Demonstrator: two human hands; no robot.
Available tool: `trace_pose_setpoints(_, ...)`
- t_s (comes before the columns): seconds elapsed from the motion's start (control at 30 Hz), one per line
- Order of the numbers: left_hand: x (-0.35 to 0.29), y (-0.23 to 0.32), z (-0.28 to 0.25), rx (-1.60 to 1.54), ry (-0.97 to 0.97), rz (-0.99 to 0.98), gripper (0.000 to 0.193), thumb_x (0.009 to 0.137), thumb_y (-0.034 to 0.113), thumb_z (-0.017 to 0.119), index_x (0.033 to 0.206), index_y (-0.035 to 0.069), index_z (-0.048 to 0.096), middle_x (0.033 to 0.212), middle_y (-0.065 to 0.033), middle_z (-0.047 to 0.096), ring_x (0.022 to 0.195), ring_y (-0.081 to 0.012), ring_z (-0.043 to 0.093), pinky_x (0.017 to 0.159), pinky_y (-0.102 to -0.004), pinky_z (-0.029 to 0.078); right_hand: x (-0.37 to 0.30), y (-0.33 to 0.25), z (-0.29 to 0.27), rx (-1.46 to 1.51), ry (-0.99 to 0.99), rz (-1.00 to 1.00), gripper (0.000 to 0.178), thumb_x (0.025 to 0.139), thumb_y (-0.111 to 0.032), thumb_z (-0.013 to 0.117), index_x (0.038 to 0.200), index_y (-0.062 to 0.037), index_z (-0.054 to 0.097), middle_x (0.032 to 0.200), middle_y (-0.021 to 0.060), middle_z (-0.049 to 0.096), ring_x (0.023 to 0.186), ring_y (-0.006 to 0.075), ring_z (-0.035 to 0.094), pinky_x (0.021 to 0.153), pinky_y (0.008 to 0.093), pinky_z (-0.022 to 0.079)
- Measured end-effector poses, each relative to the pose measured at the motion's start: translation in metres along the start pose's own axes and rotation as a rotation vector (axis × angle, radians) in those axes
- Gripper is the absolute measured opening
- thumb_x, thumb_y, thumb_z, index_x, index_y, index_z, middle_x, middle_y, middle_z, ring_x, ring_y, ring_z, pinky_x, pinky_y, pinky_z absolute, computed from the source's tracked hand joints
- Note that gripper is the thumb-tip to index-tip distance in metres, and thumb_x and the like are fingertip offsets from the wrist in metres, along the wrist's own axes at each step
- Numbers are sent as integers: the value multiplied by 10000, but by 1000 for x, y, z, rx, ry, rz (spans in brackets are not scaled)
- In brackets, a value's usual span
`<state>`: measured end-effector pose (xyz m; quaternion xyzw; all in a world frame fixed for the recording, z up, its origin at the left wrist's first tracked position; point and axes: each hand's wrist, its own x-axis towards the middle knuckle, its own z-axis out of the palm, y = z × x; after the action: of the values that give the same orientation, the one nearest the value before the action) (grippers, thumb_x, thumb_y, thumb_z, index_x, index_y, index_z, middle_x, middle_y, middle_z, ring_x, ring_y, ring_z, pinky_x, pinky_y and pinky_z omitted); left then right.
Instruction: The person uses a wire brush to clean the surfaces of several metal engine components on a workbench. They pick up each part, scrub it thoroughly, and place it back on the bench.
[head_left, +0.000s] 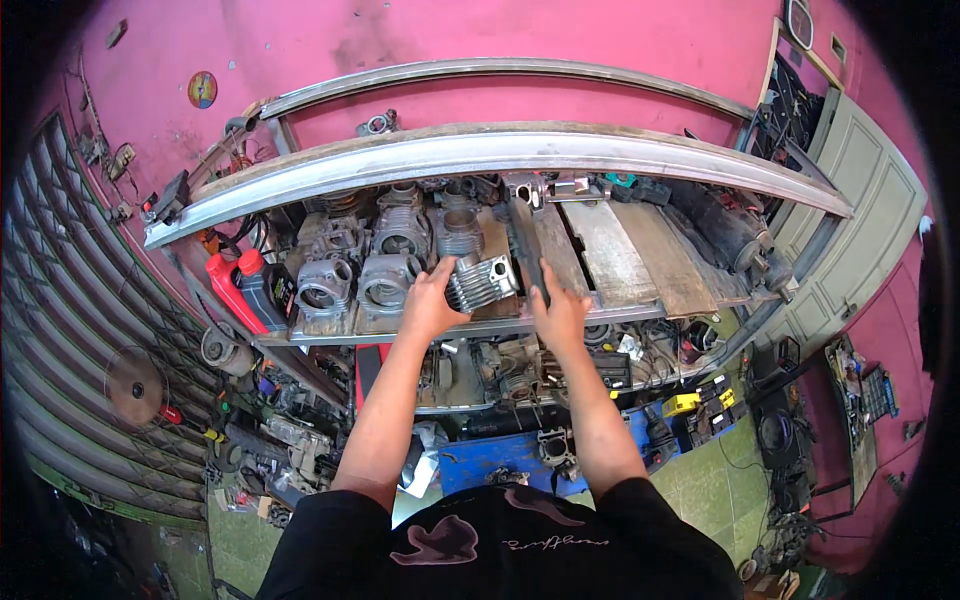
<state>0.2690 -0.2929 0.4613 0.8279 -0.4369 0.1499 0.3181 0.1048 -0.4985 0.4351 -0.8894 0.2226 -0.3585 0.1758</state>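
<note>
On the upper shelf's front edge, a silver finned engine cylinder (486, 284) lies tilted on its side. My left hand (432, 303) is closed on its left end, thumb toward me. My right hand (562, 318) is just right of the cylinder, fingers apart, with the index finger along a dark long strip (526, 240). No object shows in that hand. Behind the held part stands another round finned cylinder (460, 235). To its left are grey engine castings with round openings, among them one near the edge (385, 284) and another (325, 287).
Worn planks (605, 250) cover the shelf's right half, with a dark cylindrical part (735, 235) at the far right. A metal rail (500, 150) crosses above. Red and black bottles (262, 290) stand at the left end. Below are more engine parts and a blue bench (490, 460).
</note>
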Motion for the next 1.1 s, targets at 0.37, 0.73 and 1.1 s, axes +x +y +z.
trace_pose_setpoints(0.37, -10, 2, -14, -36, -66, -234, 1081, 569, 227, 973, 1522, 116, 474, 1243, -242, 668, 1133, -439, 656, 996, -498, 552, 12, 53, 32, -592, -188, -66, 570, 933, -275, 663, 1496, -220, 589, 1395, 142, 641, 1328, 350, 467, 1126, 644, 261)
trace_pose_setpoints(0.73, -19, 7, -6, -133, -56, -145, 1045, 616, 155, 916, 1526, 158, 402, 1241, -246, 687, 1140, -465, 659, 990, -527, 553, 76, -6, 30, 135, -586, -246, 944, 670, -337, 914, 1521, -348, 505, 1545, -8, 560, 1388, 302, 480, 1116, 633, 249)
trace_pose_setpoints(1.1, -40, 40, -29, 57, 31, -165, 1143, 657, 192, 936, 1618, 177, 318, 1491, -131, 590, 1221, -407, 620, 1025, -487, 543, 52, -50, -14, -117, -269, -561, 755, 592, -355, 925, 1284, -198, 665, 1228, -5, 643, 1309, 267, 504, 1088, 651, 276)
